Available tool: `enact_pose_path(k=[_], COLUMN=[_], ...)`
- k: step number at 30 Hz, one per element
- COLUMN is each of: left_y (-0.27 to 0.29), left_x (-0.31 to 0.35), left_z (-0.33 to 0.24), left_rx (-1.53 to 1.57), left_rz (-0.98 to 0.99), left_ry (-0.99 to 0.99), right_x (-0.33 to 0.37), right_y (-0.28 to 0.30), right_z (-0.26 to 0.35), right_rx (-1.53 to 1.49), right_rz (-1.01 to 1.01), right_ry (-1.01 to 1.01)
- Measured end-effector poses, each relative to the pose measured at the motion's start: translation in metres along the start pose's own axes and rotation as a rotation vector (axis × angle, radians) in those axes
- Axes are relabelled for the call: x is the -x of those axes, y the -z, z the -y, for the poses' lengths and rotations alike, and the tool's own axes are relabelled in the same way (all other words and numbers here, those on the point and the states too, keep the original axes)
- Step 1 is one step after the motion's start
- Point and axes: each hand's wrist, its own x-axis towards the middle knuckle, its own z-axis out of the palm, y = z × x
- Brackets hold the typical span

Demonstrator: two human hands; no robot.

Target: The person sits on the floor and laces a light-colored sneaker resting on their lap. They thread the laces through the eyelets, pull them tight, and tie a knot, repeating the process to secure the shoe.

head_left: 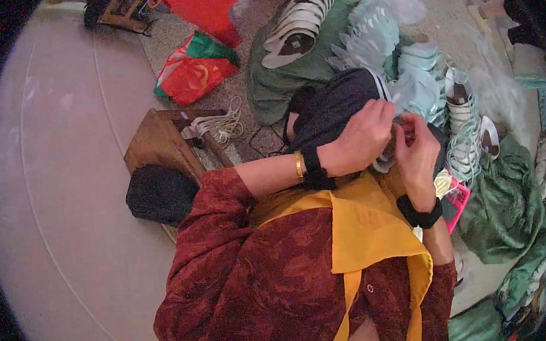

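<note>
My left hand (362,137), with a gold bangle and a black wrist strap, is closed on the edge of a dark shoe upper (335,106) with a white rim that rests on my lap. My right hand (415,151), also with a black wrist strap, meets it from the right and pinches the same piece at its near edge. The fingers of both hands touch there, and what lies between the fingertips is hidden. A yellow cloth (359,224) lies over my dark red patterned clothing below the hands.
A stack of white and black soles (300,16) lies on a green cloth (276,85). Pale blue-green uppers (374,36) and laced shoes (461,97) pile up to the right. A wooden stool (157,144) with white cords (219,127), a red-green bag (193,71) and a red plastic stool (211,4) stand left.
</note>
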Motion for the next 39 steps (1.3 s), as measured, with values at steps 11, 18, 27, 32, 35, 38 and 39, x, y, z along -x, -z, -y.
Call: enact_pose_path(k=[11,18,27,32,35,38,39], left_y=[-0.001,0.009,0.011,0.009,0.004,0.009,0.013], left_x=[-0.003,-0.006,-0.011,-0.029,-0.032,-0.027,-0.025], left_z=[0.007,0.003,-0.012,-0.054,-0.048,-0.032,-0.027], left_rx=[0.050,0.076,0.130,0.376,0.358,0.358,0.366], left_rz=[-0.044,-0.006,0.104,0.233,0.303,0.323,0.322], left_ry=[0.030,0.016,0.015,0.067,0.027,0.055,0.083], right_x=[-0.003,0.023,0.036,0.019,0.018,0.020,0.024], right_y=[0.009,0.128,0.156,0.147,0.149,0.154,0.156], right_z=[-0.012,0.024,0.036,0.040,0.033,0.020,0.013], right_rx=[0.166,-0.561,-1.115,-1.195,-1.128,-1.155,-1.191], right_rz=[0.035,0.345,0.082,0.258,0.209,0.096,0.066], right_ry=[0.173,-0.383,-0.043,-0.009,0.042,0.044,-0.024])
